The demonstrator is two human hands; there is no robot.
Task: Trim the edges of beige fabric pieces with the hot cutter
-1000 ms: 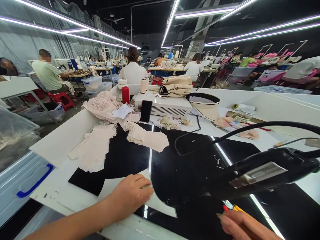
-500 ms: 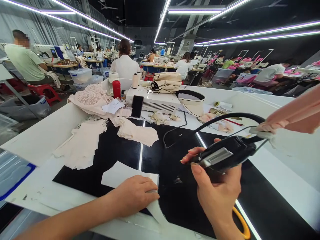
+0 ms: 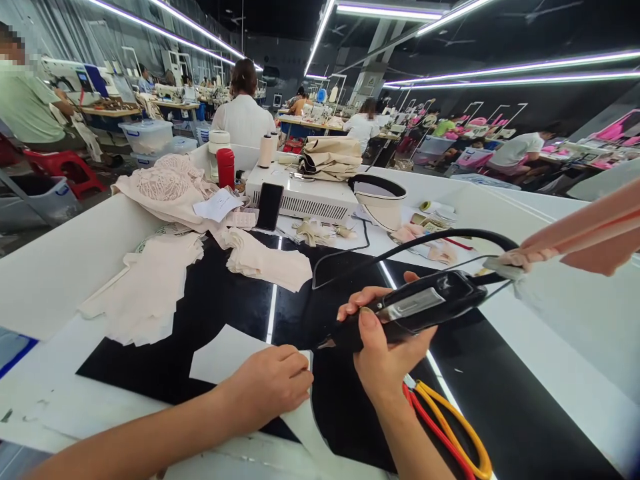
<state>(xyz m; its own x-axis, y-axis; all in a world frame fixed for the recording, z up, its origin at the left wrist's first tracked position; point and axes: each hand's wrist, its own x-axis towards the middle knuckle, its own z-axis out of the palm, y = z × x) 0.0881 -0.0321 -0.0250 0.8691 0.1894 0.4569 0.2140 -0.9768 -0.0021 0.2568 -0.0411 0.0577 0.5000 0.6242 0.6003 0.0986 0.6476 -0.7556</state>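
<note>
My right hand [image 3: 385, 350] is closed around a black handheld tool [image 3: 425, 303] with a metal plate on its side. The tool's pointed tip is close to the right edge of a white sheet piece [image 3: 225, 353] on the glossy black board [image 3: 350, 400]. My left hand [image 3: 275, 380] rests on that piece with fingers curled at its right edge; a thin pale strip shows beside the fingertips. Whether the fingers pinch it is hard to make out. A black cable [image 3: 450, 233] arches from the tool's rear to knotted pink cloth [image 3: 535, 253].
Scissors with yellow and red handles [image 3: 450, 417] lie right of my right forearm. Cream fabric stacks [image 3: 155, 287] lie left. Behind are a phone [image 3: 270, 206], a white box [image 3: 305, 193], a red bottle [image 3: 225, 168] and a visor [image 3: 380, 207]. People sit farther back.
My right hand has brought the tool left, its tip now near my left fingers. The view has shifted slightly, and more of the scissors shows.
</note>
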